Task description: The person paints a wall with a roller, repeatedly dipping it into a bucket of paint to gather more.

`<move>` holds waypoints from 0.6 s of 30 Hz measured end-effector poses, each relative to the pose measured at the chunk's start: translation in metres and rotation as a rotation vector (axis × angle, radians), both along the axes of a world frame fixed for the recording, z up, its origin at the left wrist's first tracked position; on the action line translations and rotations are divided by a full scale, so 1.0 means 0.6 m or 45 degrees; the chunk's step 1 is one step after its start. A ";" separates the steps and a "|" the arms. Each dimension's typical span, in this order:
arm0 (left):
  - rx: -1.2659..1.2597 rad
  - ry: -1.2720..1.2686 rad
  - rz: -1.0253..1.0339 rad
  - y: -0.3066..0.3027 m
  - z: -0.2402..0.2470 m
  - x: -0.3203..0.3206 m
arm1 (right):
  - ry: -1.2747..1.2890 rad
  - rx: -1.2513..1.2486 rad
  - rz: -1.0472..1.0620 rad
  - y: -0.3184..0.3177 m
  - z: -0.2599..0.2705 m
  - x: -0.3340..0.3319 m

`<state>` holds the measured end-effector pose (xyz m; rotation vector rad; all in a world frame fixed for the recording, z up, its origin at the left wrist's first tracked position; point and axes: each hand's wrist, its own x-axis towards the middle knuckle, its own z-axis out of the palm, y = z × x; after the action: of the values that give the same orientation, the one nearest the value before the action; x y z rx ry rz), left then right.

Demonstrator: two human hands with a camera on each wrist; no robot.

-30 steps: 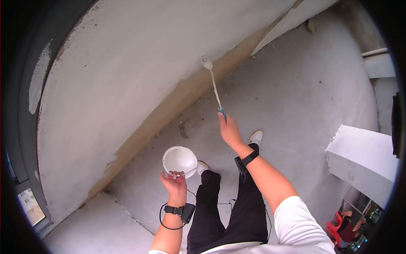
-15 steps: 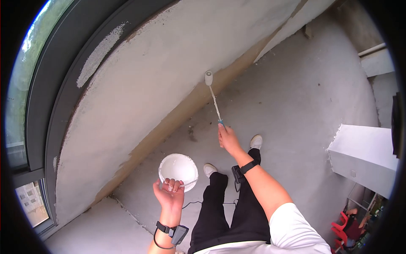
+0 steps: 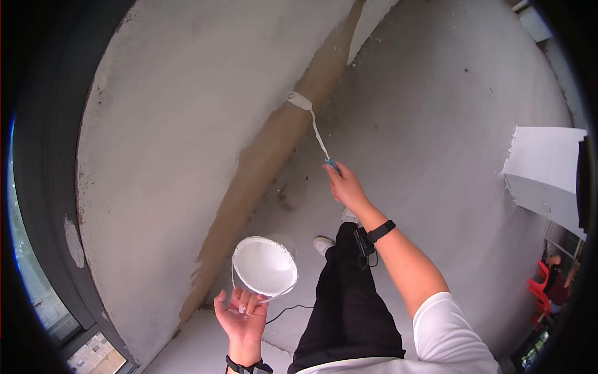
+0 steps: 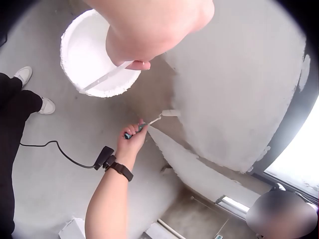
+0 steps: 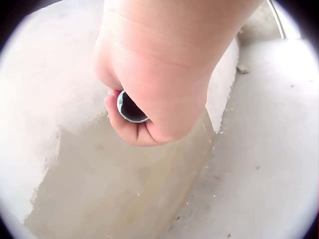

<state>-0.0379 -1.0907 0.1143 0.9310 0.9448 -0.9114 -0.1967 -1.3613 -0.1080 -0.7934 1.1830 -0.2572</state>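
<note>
My right hand [image 3: 350, 189] grips the blue handle [image 3: 332, 164] of a small paint roller, whose white head [image 3: 299, 100] lies against the brown unpainted strip [image 3: 268, 140] low on the wall. In the right wrist view the fingers wrap round the handle's end [image 5: 130, 108]; the roller head is hidden there. Curled fingers of my left hand [image 3: 243, 318] hold the thin handle of a white bucket [image 3: 265, 267], which hangs tilted with white inside. The left wrist view shows that bucket [image 4: 84, 50] beneath the left hand [image 4: 149, 30].
White-coated wall [image 3: 168, 112] rises at the left beside a dark window frame [image 3: 47, 149]. Grey floor [image 3: 436, 187] spreads to the right, with a white box-like block [image 3: 545, 162]. A person sits near red chairs [image 3: 537, 290] at the far right. A black cable [image 4: 60, 149] hangs near the legs.
The roller head has turned from upright to lying slantwise and now sits on the brown strip. The view has turned, and the bucket appears slightly lower and further right.
</note>
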 end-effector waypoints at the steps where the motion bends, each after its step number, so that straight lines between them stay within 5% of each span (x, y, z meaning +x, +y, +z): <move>1: 0.004 0.000 -0.005 -0.011 0.006 -0.002 | -0.012 0.022 -0.021 0.000 0.001 0.004; 9: 0.200 0.002 -0.005 -0.081 0.048 -0.016 | -0.068 -0.209 0.192 -0.037 -0.007 0.034; 18: 0.226 0.037 -0.061 -0.123 0.058 -0.016 | -0.464 0.326 -0.017 -0.030 -0.007 0.031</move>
<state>-0.0474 -1.1643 0.1491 1.0975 1.0449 -0.8937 -0.1781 -1.3792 -0.1124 -0.4887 0.8561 -0.2434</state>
